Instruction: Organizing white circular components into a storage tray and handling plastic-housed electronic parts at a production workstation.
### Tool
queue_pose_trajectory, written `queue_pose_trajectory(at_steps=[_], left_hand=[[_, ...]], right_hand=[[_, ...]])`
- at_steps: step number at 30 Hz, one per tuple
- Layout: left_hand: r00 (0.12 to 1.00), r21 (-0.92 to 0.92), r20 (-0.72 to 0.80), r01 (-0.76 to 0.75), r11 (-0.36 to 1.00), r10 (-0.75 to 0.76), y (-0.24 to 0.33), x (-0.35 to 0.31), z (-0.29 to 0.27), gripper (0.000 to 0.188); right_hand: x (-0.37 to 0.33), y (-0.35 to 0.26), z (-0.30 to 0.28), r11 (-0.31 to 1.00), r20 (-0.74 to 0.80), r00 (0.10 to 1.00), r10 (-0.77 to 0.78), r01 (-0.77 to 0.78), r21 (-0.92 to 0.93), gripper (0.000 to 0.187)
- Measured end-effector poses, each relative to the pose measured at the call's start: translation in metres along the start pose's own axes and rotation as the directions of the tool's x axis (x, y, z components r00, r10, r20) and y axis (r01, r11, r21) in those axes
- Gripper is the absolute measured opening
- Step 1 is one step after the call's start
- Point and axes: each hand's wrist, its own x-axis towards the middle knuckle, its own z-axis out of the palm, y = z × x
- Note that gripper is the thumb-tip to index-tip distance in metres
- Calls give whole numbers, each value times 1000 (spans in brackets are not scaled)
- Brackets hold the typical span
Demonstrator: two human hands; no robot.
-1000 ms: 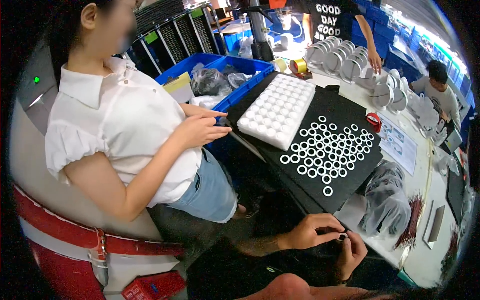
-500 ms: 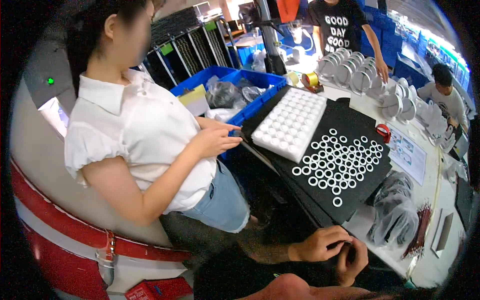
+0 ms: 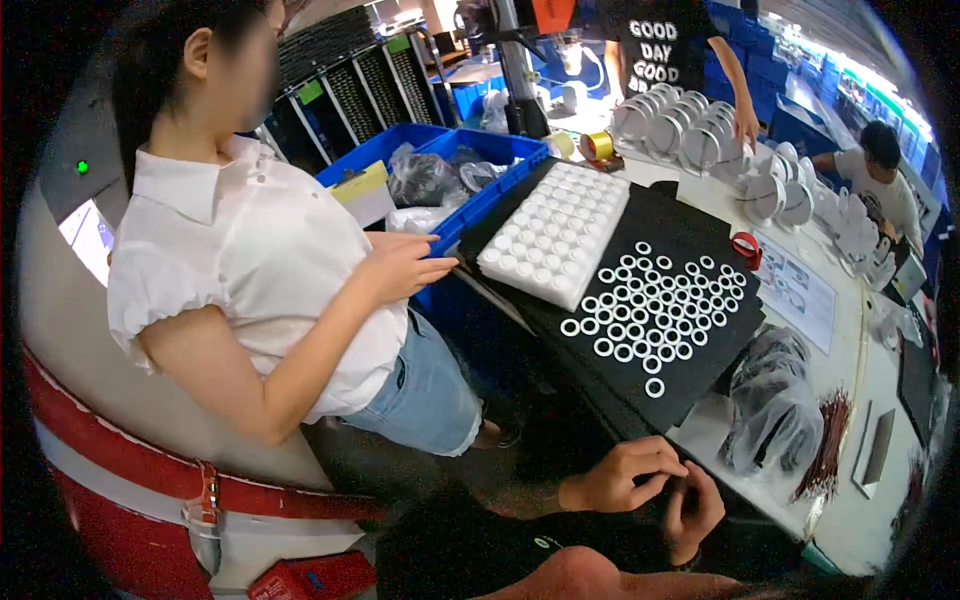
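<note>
My left hand [image 3: 628,476] and my right hand [image 3: 696,512] are close together in front of the near table edge, fingers curled and fingertips almost meeting. Whatever they pinch, if anything, is too small to make out. Beyond them, many small white rings [image 3: 654,387] lie spread over a black mat [image 3: 590,385]. On the mat's far left part stands a white block-like tray [image 3: 535,284] filled with rows of round white pieces. Right of my hands, a clear plastic bag [image 3: 770,425] with dark contents sits on the table beside a bundle of dark red wires [image 3: 825,445].
A person in a white shirt [image 3: 250,240] stands at left, hands together near blue bins [image 3: 485,190] holding bagged parts. White round housings [image 3: 700,145] line the far table, where two other people are. A printed sheet [image 3: 797,290], yellow tape roll [image 3: 598,146] and red tape roll [image 3: 746,249] lie there.
The whole view has shifted, so the scene sits slightly farther left and up. My hands stay close together, with their fingers slightly rearranged. The rings and tray look unchanged.
</note>
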Motion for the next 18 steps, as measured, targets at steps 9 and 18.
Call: queue_pose_trajectory(at_steps=[9, 18], left_hand=[[998, 75, 31, -63, 995, 60, -7, 9, 9, 24], [951, 268, 73, -308, 913, 300, -7, 5, -4, 32]], right_hand=[[5, -3, -6, 983, -63, 992, 111, -101, 153, 23], [7, 8, -9, 753, 126, 930, 345, -354, 555, 17]])
